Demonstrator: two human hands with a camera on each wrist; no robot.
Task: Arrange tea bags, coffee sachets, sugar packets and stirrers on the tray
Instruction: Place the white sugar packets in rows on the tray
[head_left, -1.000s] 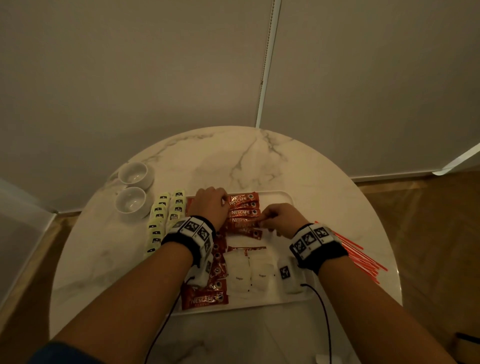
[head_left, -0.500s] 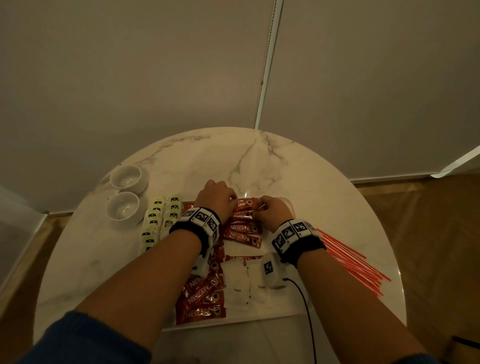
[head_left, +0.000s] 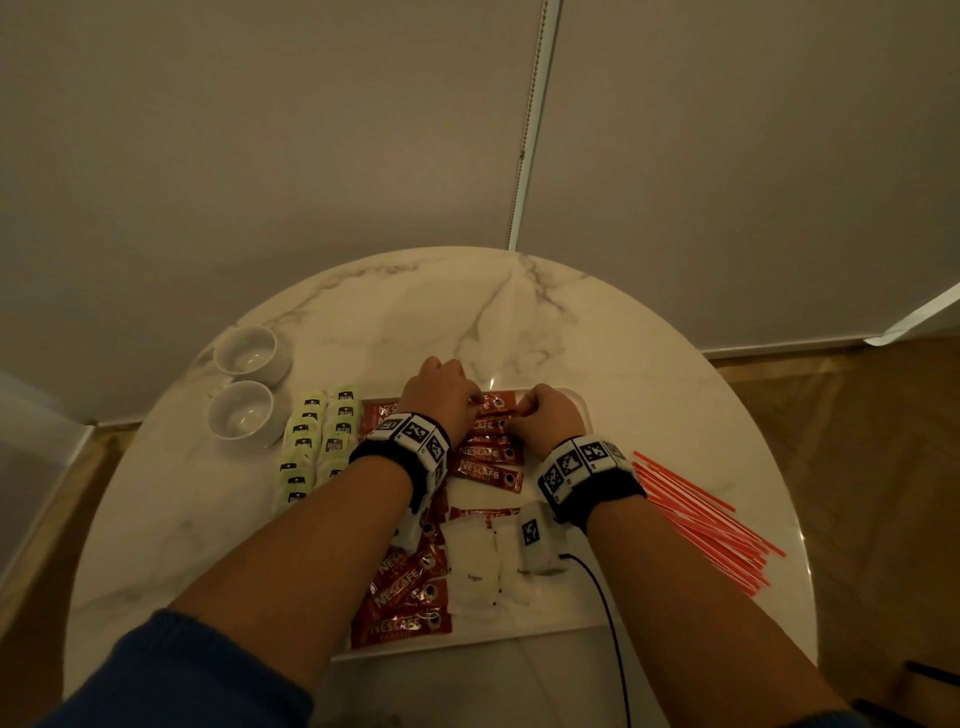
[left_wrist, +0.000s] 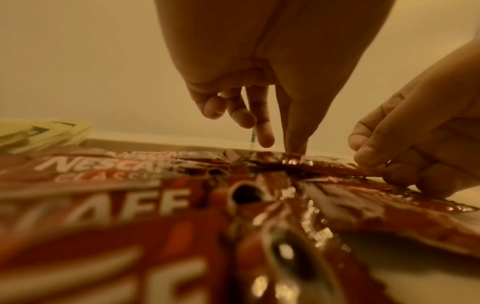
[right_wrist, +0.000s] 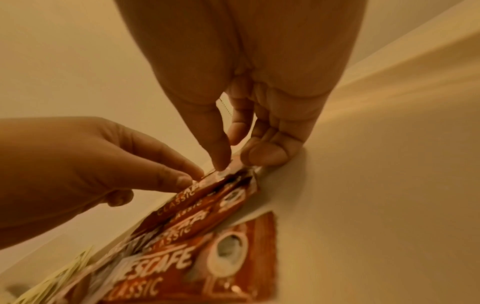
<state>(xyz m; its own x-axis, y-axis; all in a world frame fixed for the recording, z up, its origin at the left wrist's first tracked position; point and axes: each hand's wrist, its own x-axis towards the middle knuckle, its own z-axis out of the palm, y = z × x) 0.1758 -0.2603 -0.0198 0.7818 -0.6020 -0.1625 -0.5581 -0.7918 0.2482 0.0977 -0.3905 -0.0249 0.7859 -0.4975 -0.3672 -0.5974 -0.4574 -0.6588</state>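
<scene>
A white tray (head_left: 550, 618) lies on the marble table. Red coffee sachets fill its left column (head_left: 408, 597), and more are stacked at its far middle (head_left: 488, 457). My left hand (head_left: 447, 400) and right hand (head_left: 540, 415) meet at the farthest sachet (head_left: 496, 402) of that stack. In the left wrist view my left hand (left_wrist: 280, 144) has its thumb pressed on the sachet's left part. In the right wrist view my right hand (right_wrist: 233, 160) pinches the sachet's right end (right_wrist: 233, 174). White sugar packets (head_left: 472, 571) lie near the tray's front.
Pale green tea bags (head_left: 317, 447) lie in two rows on the table left of the tray. Orange stirrers (head_left: 706, 525) are spread on the table to the right. Two white cups (head_left: 244, 415) stand at the far left. A wall is close behind the table.
Both hands have moved up the stack toward the tray's far edge. The right hand has closed in on the left, and both now hold the farthest sachet.
</scene>
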